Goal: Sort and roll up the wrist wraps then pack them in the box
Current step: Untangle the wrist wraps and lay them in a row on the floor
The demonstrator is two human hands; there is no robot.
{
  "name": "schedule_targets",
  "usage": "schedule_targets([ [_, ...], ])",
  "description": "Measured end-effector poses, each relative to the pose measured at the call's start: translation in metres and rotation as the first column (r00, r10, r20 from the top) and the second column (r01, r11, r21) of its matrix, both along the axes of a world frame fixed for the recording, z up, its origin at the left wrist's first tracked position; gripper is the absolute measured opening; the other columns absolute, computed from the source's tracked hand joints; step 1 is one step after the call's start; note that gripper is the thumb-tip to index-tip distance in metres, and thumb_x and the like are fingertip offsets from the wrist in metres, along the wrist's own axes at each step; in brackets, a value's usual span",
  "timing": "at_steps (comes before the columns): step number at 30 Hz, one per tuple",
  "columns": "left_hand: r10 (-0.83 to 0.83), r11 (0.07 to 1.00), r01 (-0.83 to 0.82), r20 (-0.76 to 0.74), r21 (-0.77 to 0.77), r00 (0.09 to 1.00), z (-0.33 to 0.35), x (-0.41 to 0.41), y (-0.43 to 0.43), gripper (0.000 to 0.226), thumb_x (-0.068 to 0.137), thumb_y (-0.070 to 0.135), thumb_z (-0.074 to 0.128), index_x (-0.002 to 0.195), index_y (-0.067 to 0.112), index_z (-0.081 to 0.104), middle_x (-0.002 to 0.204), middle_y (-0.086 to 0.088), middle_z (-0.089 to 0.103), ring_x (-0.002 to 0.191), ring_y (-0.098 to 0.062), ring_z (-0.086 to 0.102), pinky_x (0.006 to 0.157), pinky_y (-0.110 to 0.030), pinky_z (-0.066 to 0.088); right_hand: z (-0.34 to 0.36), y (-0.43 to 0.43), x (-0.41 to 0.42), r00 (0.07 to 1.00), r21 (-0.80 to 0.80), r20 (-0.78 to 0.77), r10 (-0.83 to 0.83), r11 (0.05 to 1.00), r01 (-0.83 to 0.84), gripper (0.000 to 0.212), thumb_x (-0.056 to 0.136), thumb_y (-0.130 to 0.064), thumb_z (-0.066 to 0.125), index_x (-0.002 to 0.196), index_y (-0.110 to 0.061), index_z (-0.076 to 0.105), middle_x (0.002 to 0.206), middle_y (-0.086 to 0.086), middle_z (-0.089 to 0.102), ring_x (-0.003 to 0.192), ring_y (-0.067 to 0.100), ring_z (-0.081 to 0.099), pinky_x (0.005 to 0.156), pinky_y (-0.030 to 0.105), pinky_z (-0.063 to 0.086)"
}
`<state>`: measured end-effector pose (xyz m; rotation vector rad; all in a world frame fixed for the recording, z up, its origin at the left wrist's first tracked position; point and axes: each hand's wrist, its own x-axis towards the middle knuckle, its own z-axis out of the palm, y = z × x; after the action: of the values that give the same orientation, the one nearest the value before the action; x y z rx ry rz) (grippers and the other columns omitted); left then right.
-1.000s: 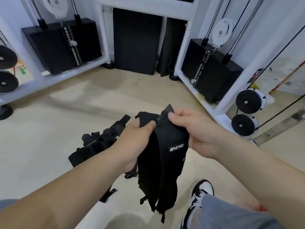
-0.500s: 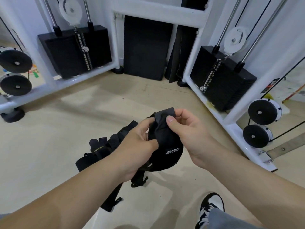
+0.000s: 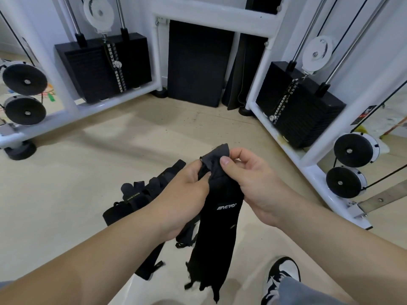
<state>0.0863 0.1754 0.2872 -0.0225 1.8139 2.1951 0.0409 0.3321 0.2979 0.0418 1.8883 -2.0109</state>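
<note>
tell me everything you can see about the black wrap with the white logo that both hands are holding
The wrist wrap is a long black strip of soft, matte fabric with a small white logo printed partway down. It hangs roughly upright in the air above the floor, unrolled. Its top end is bunched and pinched between the left hand and the right hand, thumbs on the near face. The lower end dangles free, ragged, with thin straps trailing beside it. Nothing else visibly touches it.

The black fabric wrist wrap is partly covered near its top by the left hand and right hand. The heap of black straps on the floor is largely hidden behind the left forearm. The black-and-white sneaker is overlapped by a grey trouser leg, itself cut off by the bottom edge.
</note>
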Motion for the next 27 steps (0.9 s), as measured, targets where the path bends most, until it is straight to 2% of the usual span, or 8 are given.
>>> schedule_targets([
  [5,-0.006,1.000,0.006,0.018,-0.004,1.000,-0.001,-0.002,0.003,0.032,0.115,0.027,0.046,0.138,0.035,0.067,0.128,0.000,0.077,0.110,-0.012,0.074,0.091,-0.029,0.057,0.001,0.001,0.002,0.999,-0.009,-0.037,-0.033,0.999,0.033,0.009,0.111,-0.019,0.058,0.113,-0.014,0.065,0.091,0.013,0.079,0.077,0.025,0.072,0.070,0.034,0.059],
  [9,0.051,0.998,-0.053,0.059,0.042,0.997,-0.006,-0.004,0.002,0.025,0.108,0.024,0.061,0.127,0.026,0.077,0.127,-0.013,0.077,0.118,-0.033,0.073,0.109,-0.050,0.053,-0.001,0.000,0.002,0.998,0.006,-0.042,-0.046,0.999,0.046,0.010,0.111,-0.021,0.059,0.113,-0.014,0.065,0.096,0.019,0.079,0.081,0.027,0.072,0.073,0.037,0.059],
  [11,0.083,0.995,-0.086,0.073,0.048,0.994,-0.007,-0.004,0.001,0.024,0.107,0.021,0.062,0.123,0.022,0.079,0.124,-0.015,0.078,0.116,-0.035,0.074,0.105,-0.046,0.056,-0.001,-0.001,0.003,0.998,0.024,-0.037,-0.043,0.999,0.044,0.009,0.111,-0.022,0.058,0.112,-0.015,0.064,0.102,0.025,0.079,0.081,0.029,0.072,0.073,0.038,0.059],
  [15,0.095,0.991,-0.102,0.092,0.081,0.991,-0.005,-0.004,0.002,0.030,0.111,0.017,0.052,0.124,0.019,0.079,0.108,-0.007,0.081,0.089,-0.019,0.074,0.076,-0.027,0.060,-0.002,-0.004,0.002,0.997,0.039,-0.039,-0.069,0.997,0.071,0.010,0.111,-0.023,0.059,0.112,-0.015,0.065,0.099,0.020,0.080,0.079,0.027,0.073,0.070,0.035,0.060],
  [18,0.084,0.988,-0.098,0.116,0.118,0.990,-0.002,-0.005,0.002,0.035,0.111,0.024,0.046,0.125,0.016,0.078,0.116,-0.009,0.080,0.099,-0.021,0.076,0.089,-0.036,0.061,-0.003,-0.006,0.001,0.991,0.042,-0.048,-0.128,0.991,0.130,0.010,0.110,-0.023,0.060,0.109,-0.015,0.066,0.099,0.020,0.080,0.078,0.028,0.073,0.074,0.041,0.060],
  [20,0.110,0.993,-0.112,0.050,0.029,0.993,-0.005,-0.006,0.001,0.034,0.111,0.031,0.050,0.121,0.013,0.078,0.120,-0.019,0.077,0.106,-0.023,0.074,0.102,-0.048,0.055,-0.005,-0.008,0.001,0.986,0.040,-0.049,-0.157,0.986,0.159,0.011,0.110,-0.023,0.060,0.109,-0.014,0.067,0.094,0.014,0.081,0.076,0.024,0.073,0.070,0.037,0.060],
  [22,0.117,0.988,-0.121,-0.045,-0.092,0.992,-0.009,-0.005,0.001,0.037,0.108,0.038,0.053,0.115,0.009,0.074,0.115,-0.026,0.073,0.098,-0.023,0.067,0.099,-0.052,0.054,-0.007,-0.010,0.003,0.984,0.042,-0.041,-0.175,0.983,0.177,0.011,0.110,-0.023,0.060,0.109,-0.014,0.066,0.091,0.011,0.081,0.074,0.020,0.072,0.066,0.031,0.059],
  [27,0.048,0.895,-0.133,-0.205,-0.426,0.978,-0.012,-0.002,0.006,0.030,0.113,0.032,0.043,0.100,0.019,0.066,0.079,0.007,0.060,0.071,-0.006,0.053,0.069,-0.025,0.043,-0.010,-0.011,0.005,0.978,0.084,-0.012,-0.208,0.974,0.209,0.011,0.111,-0.026,0.057,0.107,-0.019,0.065,0.083,0.005,0.079,0.071,0.015,0.071,0.067,0.030,0.058],
])
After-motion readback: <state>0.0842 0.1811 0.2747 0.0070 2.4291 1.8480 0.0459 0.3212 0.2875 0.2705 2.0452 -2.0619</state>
